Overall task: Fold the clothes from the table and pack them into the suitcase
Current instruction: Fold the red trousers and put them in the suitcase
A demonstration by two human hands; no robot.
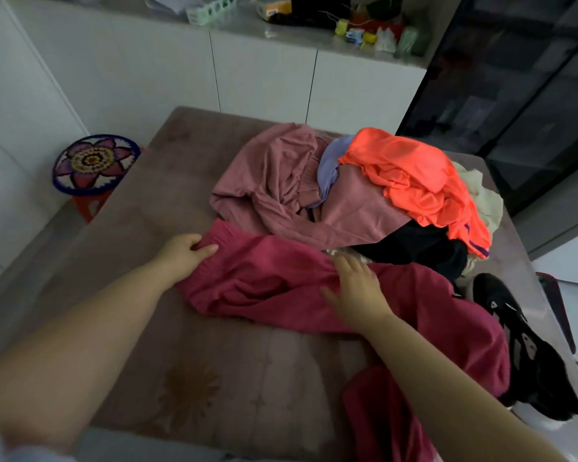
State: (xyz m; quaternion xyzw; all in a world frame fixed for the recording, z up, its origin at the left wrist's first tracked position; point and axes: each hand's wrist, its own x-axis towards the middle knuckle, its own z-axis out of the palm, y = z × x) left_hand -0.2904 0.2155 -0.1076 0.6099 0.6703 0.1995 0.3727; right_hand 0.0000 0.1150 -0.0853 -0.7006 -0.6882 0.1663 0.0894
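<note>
A crimson garment (274,281) lies stretched across the near part of the table (167,181), its right end hanging over the front edge. My left hand (184,253) pinches its ribbed cuff at the left end. My right hand (357,291) lies flat on the cloth's middle with fingers straight. Behind it sits a heap: a dusty pink top (281,181), a lilac piece (329,168), a bright orange shirt (414,181), a cream item (488,201) and black cloth (421,248). A dark red suitcase edge (556,305) shows past the table's right side.
A black garment with white marks (521,348) drapes over the table's right edge. A stool with a flower-pattern seat (95,163) stands at the left. White cabinets (247,75) with a cluttered counter run behind, and a dark glass cabinet (514,88) is at the right.
</note>
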